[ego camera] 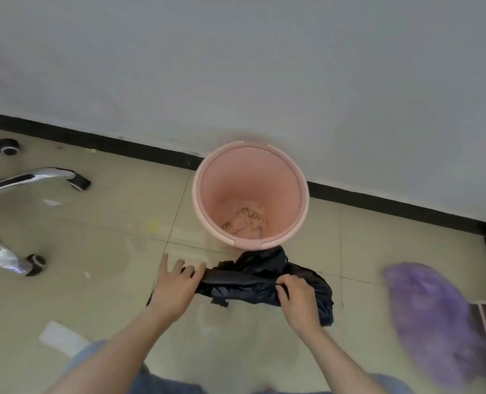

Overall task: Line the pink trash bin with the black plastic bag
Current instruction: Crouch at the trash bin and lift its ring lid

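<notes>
Black plastic bag (pixel 253 277) bunched, just in front of unlined pink bin (pixel 250 180). I log left grip (pixel 176 282) holding one end, fingers splayed; right grip (pixel 295 302) pinching the bag.

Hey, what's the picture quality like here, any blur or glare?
Head view: the purple object at the right edge is smeared by blur; the chrome chair legs show bright glare; the pink bin and black bag are only slightly soft, under even light without hard shadows.
</notes>
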### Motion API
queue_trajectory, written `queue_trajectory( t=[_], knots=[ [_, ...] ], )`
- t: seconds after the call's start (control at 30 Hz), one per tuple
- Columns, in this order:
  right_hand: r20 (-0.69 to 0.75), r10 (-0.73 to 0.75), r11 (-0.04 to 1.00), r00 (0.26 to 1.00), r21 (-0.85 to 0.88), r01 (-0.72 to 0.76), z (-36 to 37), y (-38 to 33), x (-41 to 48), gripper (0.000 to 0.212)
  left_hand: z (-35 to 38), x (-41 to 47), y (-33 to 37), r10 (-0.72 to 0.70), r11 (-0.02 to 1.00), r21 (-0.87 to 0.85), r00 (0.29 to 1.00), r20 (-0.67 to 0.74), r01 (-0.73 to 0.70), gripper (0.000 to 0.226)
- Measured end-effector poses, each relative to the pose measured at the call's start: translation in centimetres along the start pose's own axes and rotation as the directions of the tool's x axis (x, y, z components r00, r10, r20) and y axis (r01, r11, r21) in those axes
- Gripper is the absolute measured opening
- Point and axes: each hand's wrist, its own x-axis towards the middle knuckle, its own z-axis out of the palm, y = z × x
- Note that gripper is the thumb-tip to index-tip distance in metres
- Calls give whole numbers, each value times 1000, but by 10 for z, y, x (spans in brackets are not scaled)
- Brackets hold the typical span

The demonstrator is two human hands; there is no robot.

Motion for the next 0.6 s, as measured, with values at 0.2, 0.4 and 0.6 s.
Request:
queue_trajectory(
  t=[0.2, 0.4, 0.6],
  knots=[
    [-36, 9, 997, 999, -75, -12, 101, 52, 33, 10, 76, 50, 9, -16, 998, 56, 997, 80, 11, 57],
    [320, 85, 943, 944, -333, 28, 93, 51, 26, 51, 74, 37, 29, -25, 999, 43, 980, 196, 17, 90],
    [-122, -292, 913, 949, -332, 238, 27, 10, 33, 43, 16, 29, 30, -107, 988, -111, 994, 5, 107, 95]
  ],
)
